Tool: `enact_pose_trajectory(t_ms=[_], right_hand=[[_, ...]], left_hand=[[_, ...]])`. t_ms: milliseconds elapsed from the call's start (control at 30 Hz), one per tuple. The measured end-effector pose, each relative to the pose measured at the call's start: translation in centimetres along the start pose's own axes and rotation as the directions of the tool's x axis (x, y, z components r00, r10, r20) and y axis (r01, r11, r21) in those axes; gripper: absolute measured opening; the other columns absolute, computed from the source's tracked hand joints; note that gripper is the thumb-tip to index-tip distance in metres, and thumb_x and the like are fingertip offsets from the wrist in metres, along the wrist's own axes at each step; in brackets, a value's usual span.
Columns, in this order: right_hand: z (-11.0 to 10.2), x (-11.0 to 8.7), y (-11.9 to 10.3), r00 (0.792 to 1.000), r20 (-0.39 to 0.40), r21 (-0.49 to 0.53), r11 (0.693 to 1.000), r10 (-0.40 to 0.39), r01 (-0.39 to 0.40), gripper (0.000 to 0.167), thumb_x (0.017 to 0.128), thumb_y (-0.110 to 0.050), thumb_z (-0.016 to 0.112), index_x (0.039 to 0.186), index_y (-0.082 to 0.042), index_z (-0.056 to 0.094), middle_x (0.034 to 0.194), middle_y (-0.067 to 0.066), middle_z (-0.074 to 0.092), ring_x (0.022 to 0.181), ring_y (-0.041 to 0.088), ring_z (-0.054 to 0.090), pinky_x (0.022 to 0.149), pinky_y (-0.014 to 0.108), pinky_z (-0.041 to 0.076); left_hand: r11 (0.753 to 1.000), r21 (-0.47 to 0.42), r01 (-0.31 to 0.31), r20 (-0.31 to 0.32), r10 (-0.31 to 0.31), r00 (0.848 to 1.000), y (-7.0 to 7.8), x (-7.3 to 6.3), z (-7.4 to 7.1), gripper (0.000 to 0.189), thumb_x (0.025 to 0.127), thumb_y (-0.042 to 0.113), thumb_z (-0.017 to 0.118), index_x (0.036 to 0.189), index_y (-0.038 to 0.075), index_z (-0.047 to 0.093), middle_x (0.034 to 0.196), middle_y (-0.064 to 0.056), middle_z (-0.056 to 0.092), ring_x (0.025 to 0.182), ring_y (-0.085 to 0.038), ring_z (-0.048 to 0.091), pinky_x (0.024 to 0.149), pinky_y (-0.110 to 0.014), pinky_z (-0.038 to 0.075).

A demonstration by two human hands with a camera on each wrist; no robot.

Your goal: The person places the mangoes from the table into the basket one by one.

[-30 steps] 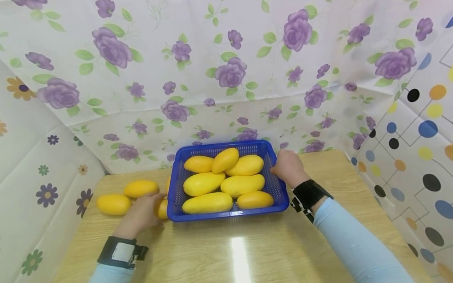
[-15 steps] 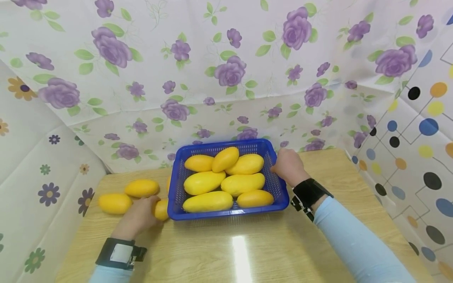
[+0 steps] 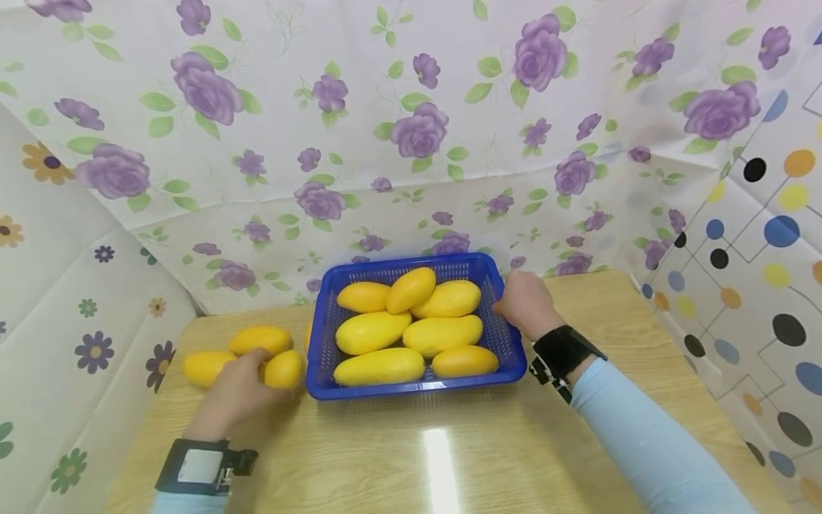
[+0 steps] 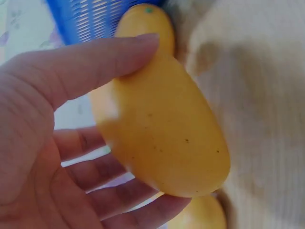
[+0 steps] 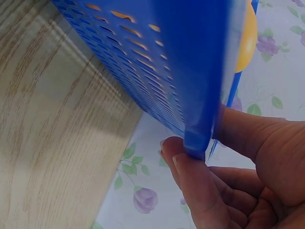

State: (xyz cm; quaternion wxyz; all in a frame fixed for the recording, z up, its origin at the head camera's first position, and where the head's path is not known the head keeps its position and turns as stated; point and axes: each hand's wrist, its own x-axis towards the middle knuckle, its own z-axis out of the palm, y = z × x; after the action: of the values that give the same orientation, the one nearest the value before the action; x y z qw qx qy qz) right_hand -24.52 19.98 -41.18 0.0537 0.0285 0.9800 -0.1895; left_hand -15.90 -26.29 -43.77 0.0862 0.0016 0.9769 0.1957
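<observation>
My left hand (image 3: 236, 394) holds a yellow mango (image 3: 283, 370) just left of the blue plastic basket (image 3: 414, 389). In the left wrist view the thumb lies across the top of this mango (image 4: 167, 129) and the fingers curl beneath it. Two more mangoes lie beside that hand on the table, a rear one (image 3: 260, 340) and a left one (image 3: 204, 367). Another is mostly hidden behind the basket's left side. My right hand (image 3: 528, 305) grips the basket's right rim, thumb inside and fingers outside. Several mangoes (image 3: 380, 367) fill the basket, one lying on top of others.
The wooden table (image 3: 359, 457) ends at a flowered cloth (image 3: 411, 207) close behind the basket. A dotted cloth (image 3: 758, 285) stands along the right side. On the left hangs another cloth with small flowers (image 3: 77, 321).
My left hand has picked up the mango beside the basket and drawn it slightly left, away from the rim. My right hand stays on the basket, which has barely shifted.
</observation>
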Motion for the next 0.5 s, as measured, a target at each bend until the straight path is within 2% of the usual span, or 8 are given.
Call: enact_pose_trajectory(t_ms=[167, 233, 333, 433, 500], right_hand=[[-0.1, -0.2, -0.1, 1.0, -0.003, 0.004, 1.0, -0.009, 0.009, 0.023, 0.075, -0.021, 0.075, 0.075, -0.003, 0.061, 0.065, 0.007, 0.059, 0.054, 0.019, 0.056, 0.044, 0.025, 0.043], [-0.1, -0.2, -0.1, 1.0, -0.005, -0.001, 1.0, -0.01, 0.01, 0.023, 0.075, -0.022, 0.075, 0.075, -0.003, 0.061, 0.065, 0.007, 0.059, 0.054, 0.019, 0.056, 0.044, 0.025, 0.043], [-0.1, -0.2, -0.1, 1.0, -0.006, -0.007, 1.0, -0.009, 0.009, 0.024, 0.074, -0.023, 0.075, 0.076, -0.003, 0.061, 0.067, 0.007, 0.059, 0.055, 0.019, 0.056, 0.044, 0.025, 0.043], [-0.2, -0.2, -0.2, 1.0, -0.007, -0.005, 1.0, -0.005, 0.005, 0.025, 0.074, -0.023, 0.076, 0.078, -0.003, 0.061, 0.068, 0.008, 0.06, 0.056, 0.019, 0.056, 0.045, 0.025, 0.043], [-0.1, -0.2, -0.2, 1.0, -0.005, -0.004, 1.0, -0.004, 0.004, 0.025, 0.074, -0.023, 0.075, 0.079, -0.003, 0.061, 0.068, 0.008, 0.06, 0.056, 0.019, 0.056, 0.045, 0.025, 0.043]], left_hand=[[1.0, 0.022, 0.011, -0.138, -0.008, 0.99, 0.6, -0.5, -2.0, 0.09, 0.069, 0.057, 0.072, 0.128, -0.005, 0.046, 0.117, -0.03, 0.058, 0.097, -0.041, 0.06, 0.075, -0.052, 0.049], [1.0, 0.019, 0.018, -0.203, -0.014, 0.979, 1.1, -0.6, -2.8, 0.09, 0.07, 0.061, 0.07, 0.126, -0.005, 0.048, 0.114, -0.03, 0.06, 0.091, -0.039, 0.062, 0.067, -0.046, 0.05], [0.998, -0.023, 0.05, -0.28, -0.055, 0.958, 2.2, -0.7, -3.8, 0.095, 0.068, 0.069, 0.065, 0.127, -0.003, 0.048, 0.113, -0.028, 0.06, 0.09, -0.037, 0.062, 0.061, -0.039, 0.047], [0.995, -0.062, 0.076, -0.329, -0.092, 0.94, 3.8, -0.6, -4.5, 0.095, 0.069, 0.071, 0.064, 0.129, 0.0, 0.047, 0.114, -0.026, 0.061, 0.091, -0.036, 0.06, 0.061, -0.038, 0.044], [0.995, -0.076, 0.067, -0.363, -0.09, 0.927, 5.1, -0.4, -4.7, 0.093, 0.07, 0.069, 0.064, 0.13, 0.001, 0.047, 0.114, -0.024, 0.062, 0.091, -0.036, 0.06, 0.062, -0.038, 0.043]])
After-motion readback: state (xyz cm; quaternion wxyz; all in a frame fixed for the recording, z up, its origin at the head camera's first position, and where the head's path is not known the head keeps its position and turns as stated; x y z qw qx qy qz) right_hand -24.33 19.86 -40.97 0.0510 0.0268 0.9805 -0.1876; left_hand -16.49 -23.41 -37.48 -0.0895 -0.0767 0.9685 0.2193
